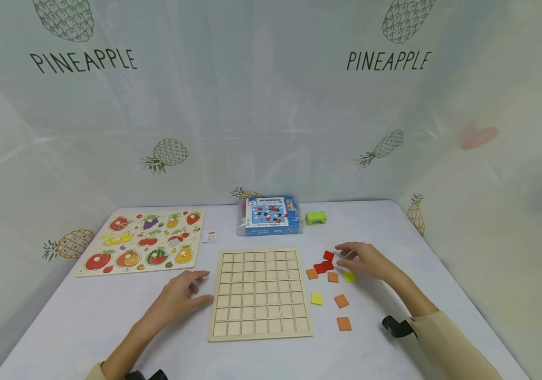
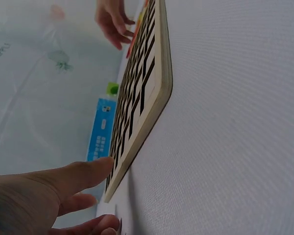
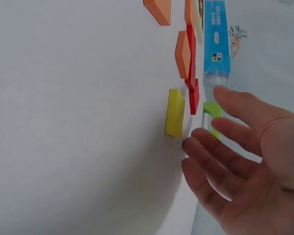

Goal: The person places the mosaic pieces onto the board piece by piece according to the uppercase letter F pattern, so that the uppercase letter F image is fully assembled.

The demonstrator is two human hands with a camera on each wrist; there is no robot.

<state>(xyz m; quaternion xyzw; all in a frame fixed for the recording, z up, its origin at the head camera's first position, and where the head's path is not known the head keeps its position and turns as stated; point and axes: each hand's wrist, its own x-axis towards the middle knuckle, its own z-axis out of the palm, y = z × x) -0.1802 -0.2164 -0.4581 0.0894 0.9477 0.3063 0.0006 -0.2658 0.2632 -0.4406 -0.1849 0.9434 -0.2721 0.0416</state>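
Observation:
A wooden grid board (image 1: 261, 336) with square cells lies in the middle of the white table. My left hand (image 1: 178, 295) is at the board's left edge, fingers loosely spread, holding nothing; its thumb overlaps the edge in the left wrist view. To the right of the board lie several small square tiles: red tiles (image 1: 328, 256), orange tiles (image 1: 341, 301) and yellow tiles (image 1: 316, 299). My right hand (image 1: 365, 259) hovers beside the red tiles with relaxed fingers and nothing in them. In the right wrist view a yellow tile (image 3: 175, 113) is close to its fingertips.
A fruit puzzle board (image 1: 142, 243) lies at the back left, with a small white card (image 1: 211, 236) beside it. Behind the grid board sits a blue boxed set (image 1: 271, 217) in clear packaging. A green arch block (image 1: 315, 218) stands to its right. Pineapple-printed curtains (image 1: 261, 105) surround the table.

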